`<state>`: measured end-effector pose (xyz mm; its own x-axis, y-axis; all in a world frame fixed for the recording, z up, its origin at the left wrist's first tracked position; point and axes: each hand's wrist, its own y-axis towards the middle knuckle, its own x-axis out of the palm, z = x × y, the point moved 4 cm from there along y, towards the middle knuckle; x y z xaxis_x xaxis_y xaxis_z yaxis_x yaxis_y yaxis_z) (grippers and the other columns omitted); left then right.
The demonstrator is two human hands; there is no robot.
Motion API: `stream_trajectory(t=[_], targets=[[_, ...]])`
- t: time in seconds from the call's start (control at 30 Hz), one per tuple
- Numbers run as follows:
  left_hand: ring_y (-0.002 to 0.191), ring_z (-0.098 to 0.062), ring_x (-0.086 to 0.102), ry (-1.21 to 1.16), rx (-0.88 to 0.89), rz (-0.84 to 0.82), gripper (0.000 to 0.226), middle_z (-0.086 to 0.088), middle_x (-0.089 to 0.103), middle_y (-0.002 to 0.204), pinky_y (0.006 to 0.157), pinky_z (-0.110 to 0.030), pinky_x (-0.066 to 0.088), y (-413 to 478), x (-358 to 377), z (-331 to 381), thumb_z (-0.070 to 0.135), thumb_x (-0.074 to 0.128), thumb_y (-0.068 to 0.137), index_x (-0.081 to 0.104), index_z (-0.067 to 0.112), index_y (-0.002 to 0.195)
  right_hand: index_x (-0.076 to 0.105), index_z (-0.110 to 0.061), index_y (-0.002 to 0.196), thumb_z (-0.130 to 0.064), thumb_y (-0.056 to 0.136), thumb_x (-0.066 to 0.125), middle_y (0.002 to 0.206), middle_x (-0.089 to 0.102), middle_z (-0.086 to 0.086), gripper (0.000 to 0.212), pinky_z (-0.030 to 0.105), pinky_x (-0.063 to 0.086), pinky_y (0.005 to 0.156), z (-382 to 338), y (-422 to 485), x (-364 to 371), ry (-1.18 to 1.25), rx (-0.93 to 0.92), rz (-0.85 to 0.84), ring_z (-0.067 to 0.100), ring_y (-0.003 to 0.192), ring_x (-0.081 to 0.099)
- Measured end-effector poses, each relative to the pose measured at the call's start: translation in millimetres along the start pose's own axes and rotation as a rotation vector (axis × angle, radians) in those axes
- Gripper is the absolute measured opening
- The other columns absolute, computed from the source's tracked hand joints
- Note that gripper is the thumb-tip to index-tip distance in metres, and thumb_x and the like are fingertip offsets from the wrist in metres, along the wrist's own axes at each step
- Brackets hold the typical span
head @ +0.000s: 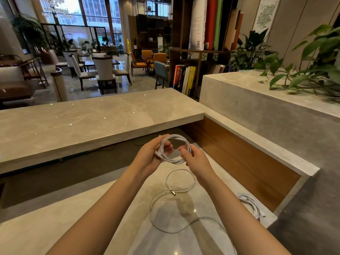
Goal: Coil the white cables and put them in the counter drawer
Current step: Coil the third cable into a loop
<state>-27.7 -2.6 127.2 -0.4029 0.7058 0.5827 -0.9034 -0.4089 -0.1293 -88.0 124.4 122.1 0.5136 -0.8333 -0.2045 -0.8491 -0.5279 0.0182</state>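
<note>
I hold a white cable wound into a round coil (178, 140) above the lower counter (55, 223). My left hand (150, 154) grips the coil's left side, fingers through the loop. My right hand (196, 159) pinches its right side. A second white cable (172, 201) lies loose on the counter below my hands in wide loops, its metal plug near the middle. A third white cable (251, 204) lies bundled near the counter's right edge. No drawer shows in view.
A raised marble ledge (92, 118) runs across in front of me, with a dark recess beneath it. A wood-lined wall (239, 159) and a grey stone block with plants (303, 74) stand to the right. Chairs and bookshelves fill the room beyond.
</note>
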Motion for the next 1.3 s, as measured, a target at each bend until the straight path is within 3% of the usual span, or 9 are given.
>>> stream_trajectory(t=[0.17,0.3,0.47,0.63,0.77,0.93,1.1,1.23,1.3], targets=[[0.098,-0.027,0.064,-0.088,-0.022,0.011,0.033,-0.017,0.064,0.105,0.086,-0.039,0.053,-5.4,-12.6,-9.9,0.029,0.048,0.094,0.055,0.007,0.118,0.060,-0.006,0.098,-0.023,0.094,0.052,0.076,0.054,0.005,0.019,0.026,0.045,0.065,1.2,4.6,-3.0,0.091,-0.015,0.097,0.013,0.069,0.051],[0.104,-0.029,0.066,0.030,0.009,0.001,0.031,-0.017,0.064,0.118,0.085,-0.037,0.057,-11.2,-11.0,-17.6,0.010,0.053,0.092,0.053,0.007,0.122,0.061,-0.011,0.102,-0.021,0.093,0.054,0.091,0.064,0.010,0.015,0.024,0.052,0.074,1.8,5.4,-1.7,0.216,-0.016,0.097,0.019,0.085,0.062],[0.089,-0.019,0.070,0.055,0.031,0.066,0.027,-0.011,0.068,0.108,0.073,-0.030,0.058,-12.8,-9.9,-16.7,0.004,0.047,0.094,0.055,0.007,0.119,0.062,-0.013,0.101,-0.024,0.092,0.056,0.095,0.066,0.008,0.015,0.028,0.053,0.077,4.0,1.7,3.0,0.254,0.026,0.036,0.019,0.090,0.063],[0.088,-0.018,0.064,0.244,0.026,0.038,0.019,-0.007,0.069,0.101,0.070,-0.028,0.051,-12.9,-10.1,-11.9,0.011,0.050,0.093,0.063,0.012,0.107,0.066,-0.014,0.095,-0.022,0.093,0.054,0.078,0.062,0.000,0.014,0.023,0.049,0.067,-3.1,5.9,-17.8,0.110,-0.061,0.100,0.011,0.071,0.055],[0.084,-0.016,0.064,0.435,0.074,0.007,0.018,-0.007,0.066,0.095,0.075,-0.029,0.052,-8.4,-5.1,-11.3,0.017,0.048,0.095,0.064,0.010,0.099,0.070,-0.004,0.090,-0.017,0.091,0.057,0.075,0.061,0.008,0.018,0.031,0.055,0.071,0.6,6.2,-31.3,0.148,0.005,0.055,0.019,0.071,0.057],[0.076,-0.015,0.062,0.543,0.058,-0.068,0.019,-0.007,0.064,0.085,0.077,-0.029,0.052,1.2,10.7,-20.8,0.015,0.045,0.096,0.064,0.008,0.097,0.071,0.001,0.094,-0.009,0.088,0.061,0.084,0.066,0.016,0.016,0.027,0.056,0.066,11.1,-2.2,-58.9,0.224,0.159,0.032,0.021,0.075,0.063],[0.073,-0.014,0.065,0.603,-0.088,-0.085,0.021,-0.006,0.069,0.082,0.071,-0.026,0.055,13.3,36.3,-59.3,0.016,0.050,0.095,0.068,0.004,0.095,0.072,0.001,0.090,-0.005,0.085,0.065,0.082,0.069,0.017,0.011,0.021,0.056,0.056,36.8,-17.2,-95.1,0.188,0.235,0.179,0.021,0.069,0.064],[0.069,-0.014,0.064,0.524,-0.224,0.012,0.018,-0.008,0.070,0.081,0.069,-0.024,0.056,23.5,55.9,-108.8,0.017,0.057,0.092,0.069,0.004,0.089,0.071,0.000,0.079,0.000,0.084,0.063,0.073,0.066,0.015,0.009,0.016,0.052,0.048,67.1,-35.1,-121.0,0.228,0.276,0.348,0.019,0.061,0.061],[0.064,-0.012,0.064,0.475,-0.277,0.015,0.012,-0.007,0.069,0.075,0.064,-0.021,0.058,25.2,65.6,-132.3,0.012,0.060,0.089,0.069,0.005,0.084,0.069,0.006,0.083,0.001,0.085,0.062,0.074,0.064,0.016,0.009,0.015,0.051,0.046,84.6,-43.1,-135.6,0.256,0.318,0.420,0.019,0.061,0.059]])
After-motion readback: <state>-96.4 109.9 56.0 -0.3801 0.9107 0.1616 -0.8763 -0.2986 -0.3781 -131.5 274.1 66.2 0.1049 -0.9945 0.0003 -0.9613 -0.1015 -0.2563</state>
